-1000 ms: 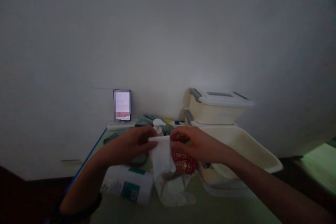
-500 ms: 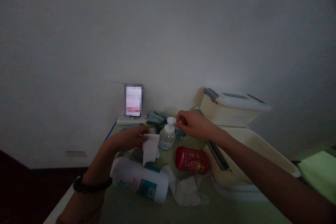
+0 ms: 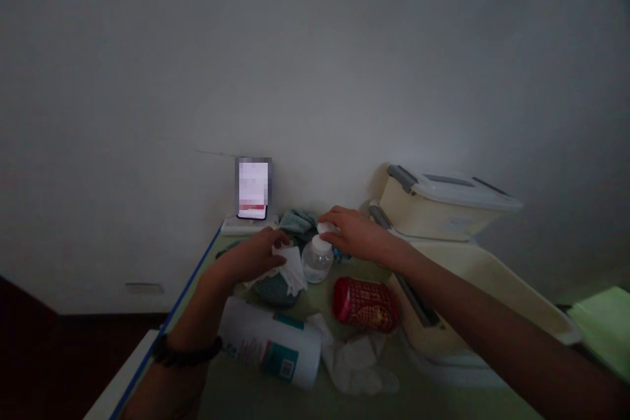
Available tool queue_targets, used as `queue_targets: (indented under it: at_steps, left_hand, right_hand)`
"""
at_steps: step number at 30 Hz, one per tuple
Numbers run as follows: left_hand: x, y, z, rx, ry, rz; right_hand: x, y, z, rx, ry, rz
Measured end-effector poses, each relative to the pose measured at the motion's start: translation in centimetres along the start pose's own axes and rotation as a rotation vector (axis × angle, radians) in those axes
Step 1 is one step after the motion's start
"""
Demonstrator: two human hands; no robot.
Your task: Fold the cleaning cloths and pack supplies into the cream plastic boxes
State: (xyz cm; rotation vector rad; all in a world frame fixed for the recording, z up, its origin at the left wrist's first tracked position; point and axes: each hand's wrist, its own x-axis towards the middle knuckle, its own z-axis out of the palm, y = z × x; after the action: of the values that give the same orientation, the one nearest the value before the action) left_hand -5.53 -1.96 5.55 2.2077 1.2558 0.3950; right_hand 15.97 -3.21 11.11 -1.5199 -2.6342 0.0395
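My left hand [image 3: 263, 252] pinches a white tissue [image 3: 291, 268], whose free end hangs down beside a clear bottle [image 3: 316, 262] with a white pump top. Around the white pump head [image 3: 327, 228], the thumb and fingers of my right hand [image 3: 352, 233] are closed. The bottle stands upright. Under the tissue sits a grey-green knitted item [image 3: 278, 290], partly covered. Closer to me, a large white bottle [image 3: 275, 344] with a teal label lies on its side. A red package [image 3: 365, 303] with gold print lies right of the pump bottle.
White crumpled sheets [image 3: 354, 364] lie in front of the red package. A cream bin [image 3: 485, 269] with grey handles stands open at right, a lidded box [image 3: 443, 210] behind it. A phone [image 3: 253, 187] leans on the wall, and more knitted cloth [image 3: 298, 223] lies behind the pump bottle.
My right hand has moved over the pump head and closed around it. The tissue in my left hand has shifted toward the bottle and now hangs slanted. The view has shifted slightly.
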Motion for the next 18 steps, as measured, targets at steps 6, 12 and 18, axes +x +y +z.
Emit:
queue_targets:
  at_steps: [6, 12, 18]
  left_hand:
    - [-0.1, -0.5, -0.5, 0.062, 0.017, -0.038]
    - [0.0, -1.0, -0.5, 0.087, 0.01, -0.056]
    - [0.0, -0.8, -0.4, 0.09, -0.001, -0.057]
  right_hand:
    - [0.0, -0.2, -0.2, -0.053, -0.025, 0.008]
    - [-0.1, -0.9, -0.4, -0.104, -0.03, 0.028]
    - [0.0, -1.0, -0.6, -0.135, -0.039, 0.055]
